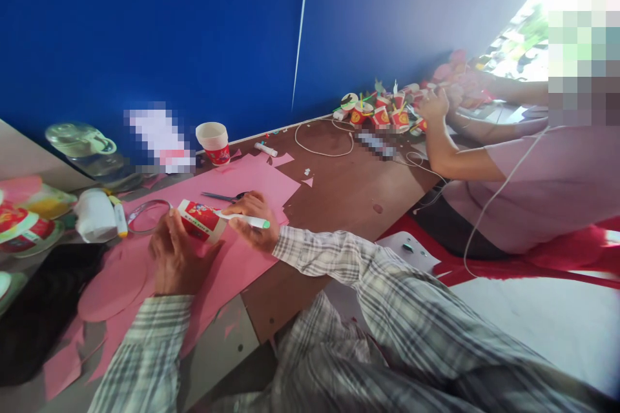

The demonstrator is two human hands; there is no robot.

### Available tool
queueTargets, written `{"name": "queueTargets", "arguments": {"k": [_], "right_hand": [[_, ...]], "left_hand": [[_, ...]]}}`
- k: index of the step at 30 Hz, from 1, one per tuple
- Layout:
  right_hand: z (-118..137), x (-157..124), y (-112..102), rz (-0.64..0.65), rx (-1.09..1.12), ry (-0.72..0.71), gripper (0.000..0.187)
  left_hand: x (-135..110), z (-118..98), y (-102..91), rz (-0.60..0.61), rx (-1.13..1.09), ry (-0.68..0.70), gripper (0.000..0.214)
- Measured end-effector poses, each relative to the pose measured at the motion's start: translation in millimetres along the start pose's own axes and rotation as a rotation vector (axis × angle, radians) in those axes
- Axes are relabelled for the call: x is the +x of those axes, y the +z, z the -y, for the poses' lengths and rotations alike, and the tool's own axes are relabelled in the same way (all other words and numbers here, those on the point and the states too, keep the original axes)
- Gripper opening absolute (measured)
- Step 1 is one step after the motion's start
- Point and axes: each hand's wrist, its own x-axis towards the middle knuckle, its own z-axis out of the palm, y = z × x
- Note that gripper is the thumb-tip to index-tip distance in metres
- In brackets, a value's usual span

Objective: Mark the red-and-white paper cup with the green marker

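My left hand [177, 255] is closed round a red-and-white paper cup [199, 219] that lies on its side over the pink paper [256, 174]. In my right hand [256, 216] is a white marker pen [249, 221] with a green end; its other end points at the cup's side. Whether the tip touches the cup, I cannot tell. Just behind my hands lies a pair of scissors [220, 196], partly hidden by my right fingers. A clear ring, like a roll of tape [151, 215], sits left of the cup, beside a round pink paper piece [113, 284].
A stack of paper cups [214, 143] stands at the back, near a glue stick [266, 149]. On the left are a clear jug [82, 145], a yellow marker [120, 218] and a black object [43, 310]. To the right, a co-worker's hands [436, 106] handle things near several decorated cups [381, 117].
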Motion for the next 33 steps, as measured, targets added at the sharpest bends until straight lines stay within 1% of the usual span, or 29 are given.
{"name": "queueTargets", "arguments": {"k": [5,7,12,19,23,25,30,33], "right_hand": [[-1.4,1.1,0.7,-0.075,0.062,-0.016,0.028],[-0.9,1.3,0.2,-0.080,0.059,-0.020,0.027],[2.1,1.7,-3.3,-0.051,0.057,-0.042,0.029],[2.0,0.0,-2.6,0.021,0.060,-0.017,0.028],[2.2,0.7,-2.6,0.004,0.071,-0.011,0.029],[2.7,1.2,-3.2,0.009,0.055,-0.010,0.027],[2.5,1.3,-2.5,0.070,-0.011,0.032,0.025],[1.8,1.3,-1.1,0.087,-0.029,0.047,0.024]], "left_hand": [[-0.5,0.8,0.8,-0.004,0.015,0.004,0.100],[-0.5,1.6,1.2,-0.006,0.017,0.011,0.100],[-0.4,2.4,1.3,-0.019,0.012,0.005,0.099],[-0.2,-0.4,0.4,-0.009,0.017,0.018,0.098],[0.0,-1.1,0.0,-0.009,0.031,0.008,0.097],[-0.1,-0.7,-0.1,-0.004,0.039,0.013,0.098],[0.1,0.7,0.1,-0.004,0.027,0.035,0.098],[0.0,0.3,0.3,0.000,0.013,0.024,0.097]]}}
